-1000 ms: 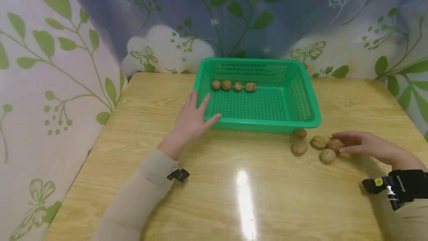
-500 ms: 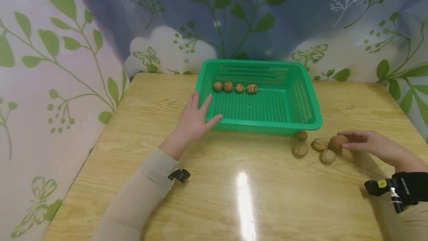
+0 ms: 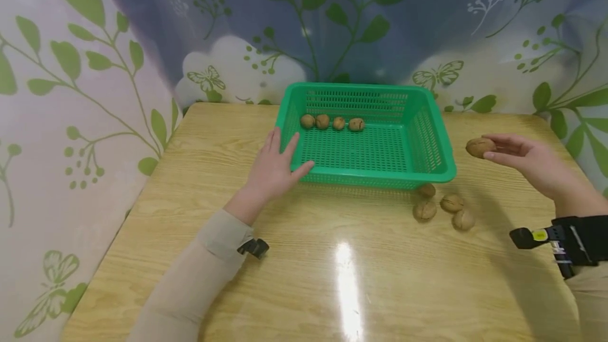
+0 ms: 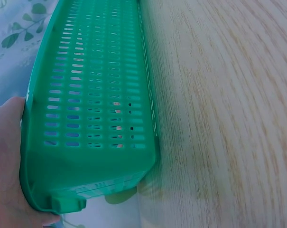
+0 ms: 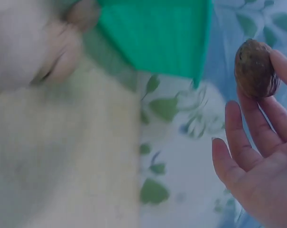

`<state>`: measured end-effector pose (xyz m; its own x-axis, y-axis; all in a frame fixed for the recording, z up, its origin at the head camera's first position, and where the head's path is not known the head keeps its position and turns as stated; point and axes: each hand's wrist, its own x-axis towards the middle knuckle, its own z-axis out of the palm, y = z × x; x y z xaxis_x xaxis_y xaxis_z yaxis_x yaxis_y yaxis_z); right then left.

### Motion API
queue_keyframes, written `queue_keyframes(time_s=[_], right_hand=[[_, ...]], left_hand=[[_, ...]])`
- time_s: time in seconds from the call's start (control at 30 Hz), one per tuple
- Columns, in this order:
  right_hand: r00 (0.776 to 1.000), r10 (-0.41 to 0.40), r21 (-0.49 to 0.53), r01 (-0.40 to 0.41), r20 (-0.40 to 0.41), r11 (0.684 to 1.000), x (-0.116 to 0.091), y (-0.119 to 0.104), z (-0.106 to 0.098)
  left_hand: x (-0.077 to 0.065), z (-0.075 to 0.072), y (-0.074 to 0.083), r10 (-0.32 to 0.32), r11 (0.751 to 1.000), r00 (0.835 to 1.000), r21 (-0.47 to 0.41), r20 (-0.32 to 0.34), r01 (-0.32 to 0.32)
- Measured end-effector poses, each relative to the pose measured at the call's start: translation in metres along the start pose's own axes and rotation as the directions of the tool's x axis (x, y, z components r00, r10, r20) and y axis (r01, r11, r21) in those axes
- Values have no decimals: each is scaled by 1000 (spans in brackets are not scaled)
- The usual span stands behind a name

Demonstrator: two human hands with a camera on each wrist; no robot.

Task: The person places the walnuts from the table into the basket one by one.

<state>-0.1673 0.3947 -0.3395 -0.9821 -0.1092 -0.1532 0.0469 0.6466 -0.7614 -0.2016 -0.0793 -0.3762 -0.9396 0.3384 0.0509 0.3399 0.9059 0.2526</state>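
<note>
Thumb and fingers of my right hand pinch a brown walnut, held up off the table to the right of the green plastic basket. In the right wrist view the same walnut sits at the fingertips, while the other fingers stay loosely extended. My left hand rests spread over the basket's near left corner, thumb across the front rim. The left wrist view has that hand against the basket rim. Several walnuts lie in a row along the basket's far left inside.
By the basket's near right corner, several walnuts lie on the wooden table; one is partly under the rim's overhang. A patterned wall covering stands close behind the basket. Both wrists carry black straps or devices.
My right hand has taken a walnut from the loose group and raised it, moving away toward the far side of the table. The left hand stays on the basket.
</note>
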Motion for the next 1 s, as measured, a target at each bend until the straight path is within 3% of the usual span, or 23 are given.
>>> queue_keyframes(time_s=[0.4,0.8,1.0], right_hand=[[998,-19,-36,21,66,999,32,-70,4],[992,-75,76,68,97,995,88,-116,22],[991,-59,239,29,118,971,117,-129,34]], left_hand=[[0,-2,0,-3,1000,1000,-2,0,3],[-1,-2,-1,-11,1000,1000,11,2,11],[-1,-1,1,-7,1000,1000,10,-3,7]])
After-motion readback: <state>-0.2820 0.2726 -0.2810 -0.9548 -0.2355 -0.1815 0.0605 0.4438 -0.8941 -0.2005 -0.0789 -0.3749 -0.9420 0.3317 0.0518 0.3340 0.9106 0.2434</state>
